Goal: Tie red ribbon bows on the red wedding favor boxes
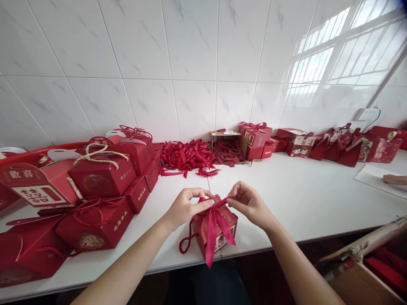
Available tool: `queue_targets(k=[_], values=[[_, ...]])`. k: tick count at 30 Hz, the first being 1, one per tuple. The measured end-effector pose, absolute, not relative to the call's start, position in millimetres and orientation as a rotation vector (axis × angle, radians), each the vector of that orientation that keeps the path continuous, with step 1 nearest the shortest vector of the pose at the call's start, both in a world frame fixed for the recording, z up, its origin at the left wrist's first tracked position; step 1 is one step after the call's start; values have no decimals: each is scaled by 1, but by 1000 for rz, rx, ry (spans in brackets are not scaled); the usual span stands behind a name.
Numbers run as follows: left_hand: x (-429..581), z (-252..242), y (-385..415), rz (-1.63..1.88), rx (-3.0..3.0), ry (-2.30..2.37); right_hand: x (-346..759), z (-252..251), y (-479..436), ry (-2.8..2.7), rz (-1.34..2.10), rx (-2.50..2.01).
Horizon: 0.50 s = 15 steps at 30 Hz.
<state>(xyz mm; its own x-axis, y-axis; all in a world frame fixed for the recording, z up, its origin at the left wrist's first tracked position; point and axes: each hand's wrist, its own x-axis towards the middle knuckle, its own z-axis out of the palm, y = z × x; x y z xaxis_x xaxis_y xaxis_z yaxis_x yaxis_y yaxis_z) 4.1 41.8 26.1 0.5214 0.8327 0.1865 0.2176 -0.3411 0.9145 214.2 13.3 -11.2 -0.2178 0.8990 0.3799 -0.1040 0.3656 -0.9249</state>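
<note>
A small red gift box (pixel 199 232) stands at the table's front edge, with a dark red cord loop (pixel 186 244) hanging off its left side. Across its top lies a crimson ribbon (pixel 212 231) tied in a bow, its two tails draping down the near face. My left hand (pixel 190 207) pinches the bow's left part between thumb and fingers. From the other side, my right hand (pixel 249 204) grips the bow's right loop with thumb and fingertips. Part of the knot is hidden by my left thumb.
Red gift boxes (pixel 95 224) are stacked on the left. A heap of loose ribbons (pixel 187 154) and an open carton (pixel 243 148) sit by the wall. More boxes (pixel 302 146) line the back right. Another person's hand (pixel 394 179) rests on paper (pixel 378 180); a cardboard box (pixel 359 284) stands lower right.
</note>
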Motion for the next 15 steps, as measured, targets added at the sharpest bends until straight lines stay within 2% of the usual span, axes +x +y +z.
queue_targets(k=[9, 15], values=[[-11, 26, 44, 687, 1648, 722, 215, -4, 12, -1623, 1280, -1049], [-13, 31, 44, 678, 1866, 862, 215, -10, 15, -1632, 1284, -966]])
